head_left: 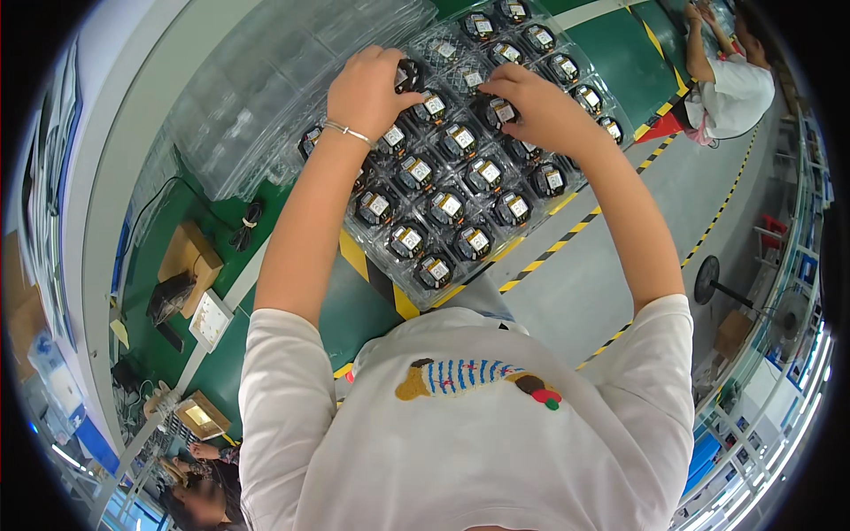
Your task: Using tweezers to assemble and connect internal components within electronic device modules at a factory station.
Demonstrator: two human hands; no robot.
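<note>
A clear plastic tray (410, 288) lies in front of me, its pockets filled with several round black electronic modules (445, 207), each with a white label. My left hand (365, 96), wearing a bracelet, is closed around the edge of a dark round module (407, 76) at the tray's far left side. To its right, my right hand (537, 108) grips another labelled module (501, 111) between thumb and fingers, over the tray's pockets. Between the hands, two pockets (470, 80) look paler than the rest. My fingers partly cover both held modules.
Stacked clear plastic trays (266, 97) stand at the left on the green table (305, 232). A cardboard box (190, 257), a black cable (246, 226) and a white box (211, 320) lie nearer left. Another person (735, 97) works at the far right; a fan (707, 280) stands right.
</note>
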